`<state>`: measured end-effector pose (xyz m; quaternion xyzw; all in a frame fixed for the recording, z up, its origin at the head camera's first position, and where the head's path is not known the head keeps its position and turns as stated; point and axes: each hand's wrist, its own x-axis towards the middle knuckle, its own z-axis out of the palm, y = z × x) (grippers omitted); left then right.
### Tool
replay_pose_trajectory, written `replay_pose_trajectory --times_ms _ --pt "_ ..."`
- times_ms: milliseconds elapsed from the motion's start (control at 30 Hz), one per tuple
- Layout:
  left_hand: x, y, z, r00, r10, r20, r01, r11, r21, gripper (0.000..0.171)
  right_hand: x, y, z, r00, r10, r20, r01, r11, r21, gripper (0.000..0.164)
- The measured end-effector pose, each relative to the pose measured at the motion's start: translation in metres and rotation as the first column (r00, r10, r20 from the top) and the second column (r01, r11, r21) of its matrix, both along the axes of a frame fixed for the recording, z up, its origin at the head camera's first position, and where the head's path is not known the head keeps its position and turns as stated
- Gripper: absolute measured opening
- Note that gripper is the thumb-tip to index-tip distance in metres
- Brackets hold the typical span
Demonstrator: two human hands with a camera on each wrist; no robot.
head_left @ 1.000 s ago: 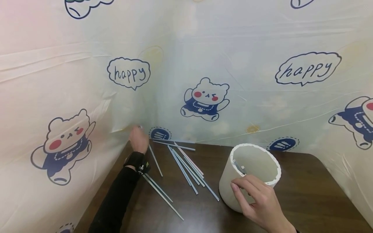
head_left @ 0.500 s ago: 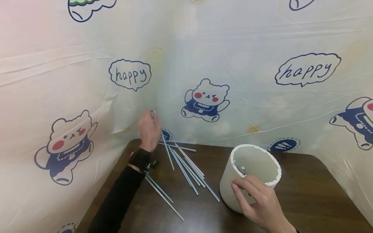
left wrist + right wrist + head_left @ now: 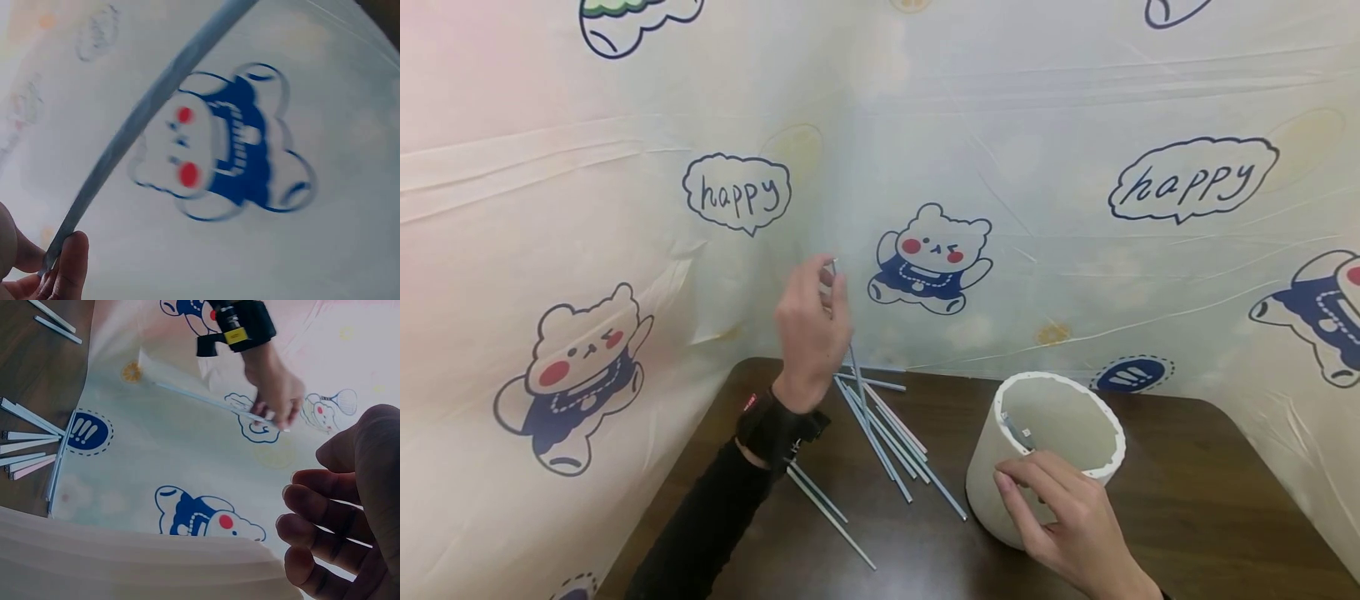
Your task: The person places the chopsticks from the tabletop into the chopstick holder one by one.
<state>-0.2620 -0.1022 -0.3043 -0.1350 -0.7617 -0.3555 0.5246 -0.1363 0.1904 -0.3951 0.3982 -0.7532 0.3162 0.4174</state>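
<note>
My left hand (image 3: 816, 329) is raised above the far left of the table and pinches one end of a thin blue-grey stick (image 3: 134, 125). The stick hangs down from the fingers, over the others, in the head view. Loose pale blue, whitish and pink sticks (image 3: 891, 429) lie fanned out on the table below it. My right hand (image 3: 1071, 517) is in front of a tall off-white round bin (image 3: 996, 475), its fingers loosely bent and holding nothing. Whether that hand touches the bin is unclear. Inside the bin leans a grey-blue strip (image 3: 1017, 431).
Two more sticks (image 3: 831, 512) lie apart, nearer the front left of the dark brown table (image 3: 1210, 500). A printed pale cloth (image 3: 1045, 208) with bears and "happy" bubbles surrounds the table on the back and sides.
My left hand has risen and moved right from the table's far left corner, lifting the pinched stick with it. The right hand and the bin have stayed in place.
</note>
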Motion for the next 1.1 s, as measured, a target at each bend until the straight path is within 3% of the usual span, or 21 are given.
replay_pose_trajectory --times_ms 267,433,600,767,900,1100 --pt "0.034 0.023 0.018 0.981 -0.06 -0.184 0.05 0.997 -0.062 0.027 0.002 0.0 0.0 0.999 -0.033 0.039 0.033 0.999 0.001 0.028" --pt "0.054 0.034 0.025 0.956 -0.101 -0.276 0.079 0.993 -0.09 0.027 0.002 -0.002 -0.002 0.997 -0.038 0.061 0.038 0.999 0.0 0.028" --pt "0.075 0.046 0.03 0.917 -0.17 -0.36 0.132 0.983 -0.128 0.027 0.003 -0.006 -0.001 0.995 -0.049 0.084 0.048 0.999 0.01 0.03" --pt "0.096 0.061 0.031 0.865 -0.252 -0.434 0.191 0.965 -0.18 0.02 0.0 -0.013 0.004 1.0 -0.006 0.011 0.006 1.0 -0.01 0.032" --pt "0.11 0.073 0.027 0.816 -0.268 -0.512 0.166 0.957 -0.236 0.019 0.002 -0.019 0.006 0.999 0.042 -0.017 -0.042 0.999 0.006 0.031" --pt "0.128 0.087 0.014 0.774 -0.279 -0.568 0.147 0.952 -0.268 0.019 0.009 -0.026 0.001 0.986 0.153 0.06 -0.154 0.988 0.011 0.03"
